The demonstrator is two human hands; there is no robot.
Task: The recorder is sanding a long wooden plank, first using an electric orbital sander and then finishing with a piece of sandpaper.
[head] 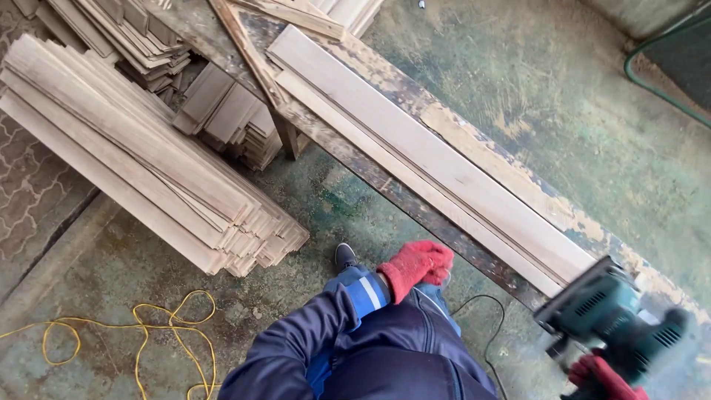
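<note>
My left hand [415, 267], in a red glove, is closed into a loose fist in front of my body, holding nothing, just short of the workbench edge. My right hand [603, 374], also red-gloved, grips a teal and black power sander [615, 318] at the lower right. The sander sits at the near end of long pale wooden boards [429, 155] lying lengthwise on a worn workbench [511, 167]. A black cord [489, 333] trails down from the tool.
A big stack of long planks [141, 155] lies on the floor at left, with shorter stacked boards [229, 111] behind it. A yellow cable [148, 333] loops over the concrete floor at lower left. My shoe [345, 256] stands near the bench. A green hose [659, 81] curves at the top right.
</note>
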